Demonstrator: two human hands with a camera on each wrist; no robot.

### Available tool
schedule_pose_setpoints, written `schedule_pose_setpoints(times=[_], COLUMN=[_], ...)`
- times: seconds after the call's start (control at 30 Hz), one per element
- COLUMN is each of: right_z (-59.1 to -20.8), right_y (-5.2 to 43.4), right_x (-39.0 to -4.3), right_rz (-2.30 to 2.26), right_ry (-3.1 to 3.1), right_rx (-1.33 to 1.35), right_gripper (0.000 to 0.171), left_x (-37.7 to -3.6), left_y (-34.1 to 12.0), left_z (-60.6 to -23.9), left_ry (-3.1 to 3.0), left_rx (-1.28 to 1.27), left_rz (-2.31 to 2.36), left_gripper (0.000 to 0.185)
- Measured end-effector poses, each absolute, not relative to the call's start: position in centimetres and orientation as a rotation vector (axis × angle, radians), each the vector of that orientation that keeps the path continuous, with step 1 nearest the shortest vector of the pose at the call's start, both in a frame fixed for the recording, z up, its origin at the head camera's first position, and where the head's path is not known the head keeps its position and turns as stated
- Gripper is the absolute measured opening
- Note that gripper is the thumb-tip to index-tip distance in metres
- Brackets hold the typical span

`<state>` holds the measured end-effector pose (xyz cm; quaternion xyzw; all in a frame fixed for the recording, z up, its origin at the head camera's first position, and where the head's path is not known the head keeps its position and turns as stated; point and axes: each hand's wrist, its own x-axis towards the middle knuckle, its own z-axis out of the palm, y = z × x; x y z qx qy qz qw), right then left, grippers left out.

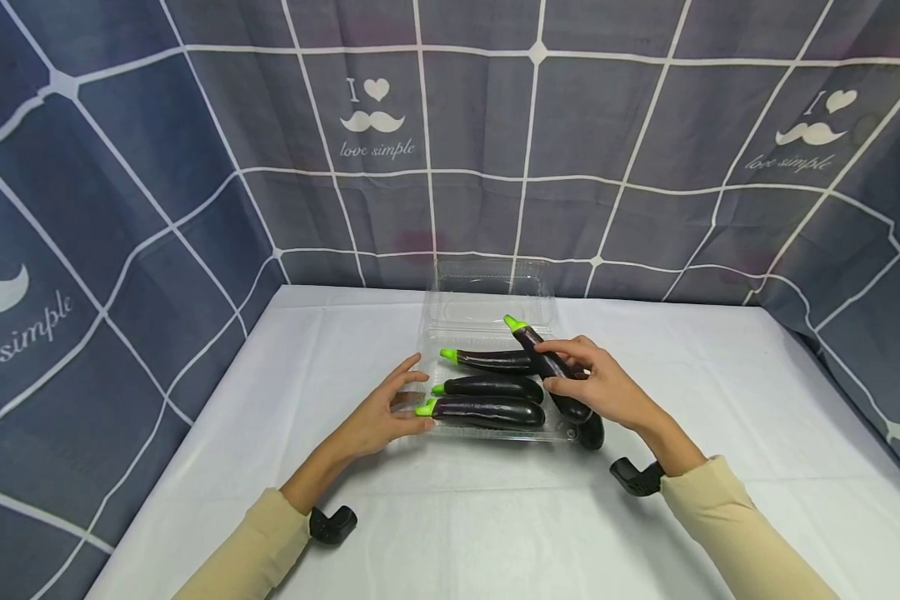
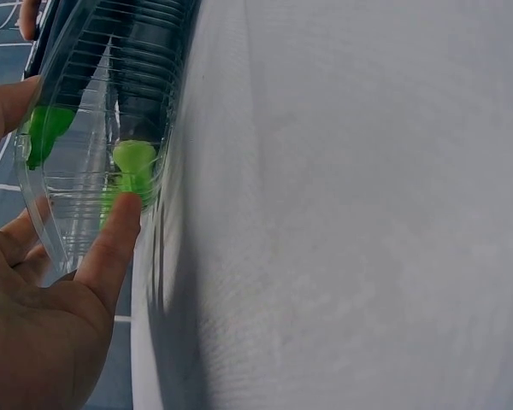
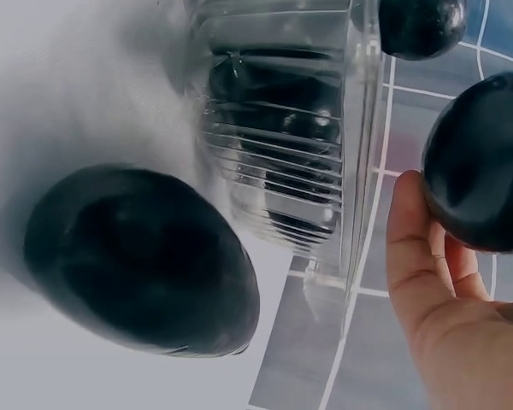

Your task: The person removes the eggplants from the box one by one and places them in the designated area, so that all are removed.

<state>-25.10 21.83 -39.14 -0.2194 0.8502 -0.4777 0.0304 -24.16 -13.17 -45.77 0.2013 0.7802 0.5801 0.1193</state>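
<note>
My right hand (image 1: 603,383) grips an eggplant (image 1: 529,340) by its middle, tilted over the right part of a clear plastic container (image 1: 429,342). Its green stem end points up and away. Three dark eggplants lie side by side in the container, stems to the left; the nearest eggplant (image 1: 487,412) is along the front wall. Fingers of my left hand (image 1: 378,417) are spread at the container's left end, its thumb (image 2: 111,248) straight against the ribbed wall. Just outside the container's right end, another eggplant (image 3: 141,260) rests on the table, partly hidden below the held one in the head view.
The container's lid (image 1: 491,304) stands open at the back, near the grey checked curtain (image 1: 480,208). A white cloth covers the table (image 1: 480,525). Black wrist devices (image 1: 333,525) sit below both hands.
</note>
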Motion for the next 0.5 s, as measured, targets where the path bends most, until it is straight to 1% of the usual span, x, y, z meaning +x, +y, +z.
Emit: schedule_pose_setpoints(times=[0.5], right_z=[-40.0], right_y=[23.6], right_x=[-24.7], right_rz=[-1.589], right_ry=[2.566], right_rx=[-0.553], right_gripper=[0.048], left_x=[-24.0], left_y=[-13.1], left_z=[-45.7], left_ry=[2.304], left_rx=[0.579], left_rz=[1.682], left_gripper=[0.066])
